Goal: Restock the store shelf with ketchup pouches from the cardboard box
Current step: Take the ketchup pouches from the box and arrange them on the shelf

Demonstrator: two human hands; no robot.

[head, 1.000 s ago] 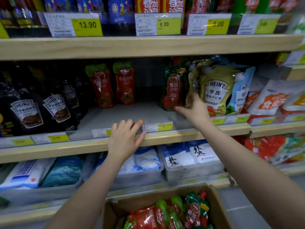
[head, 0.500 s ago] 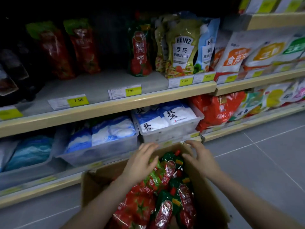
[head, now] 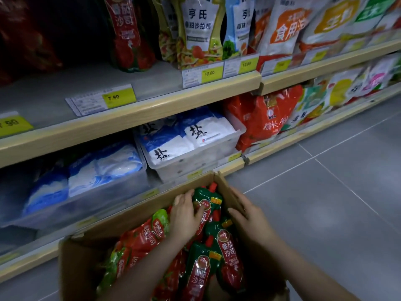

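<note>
An open cardboard box (head: 134,216) stands on the floor before the shelves, filled with several red and green ketchup pouches (head: 227,250). My left hand (head: 186,216) lies flat on a green-topped pouch (head: 208,198) at the far end of the box, fingers spread over it. My right hand (head: 247,216) is just to its right against the box's inner wall, fingers apart, holding nothing. One ketchup pouch (head: 128,33) stands upright on the middle shelf (head: 152,109), whose grey surface to the left of it is bare.
Salad dressing pouches (head: 199,29) and white bags (head: 288,25) fill the middle shelf to the right. Clear bins of salt bags (head: 191,137) and red flour bags (head: 264,118) sit on the lowest shelf. Grey tiled floor (head: 325,192) lies to the right.
Both hands came down from the middle shelf into the box, and my view tilted down. The left hand has settled onto a green-topped pouch; the right moved to the box's right wall.
</note>
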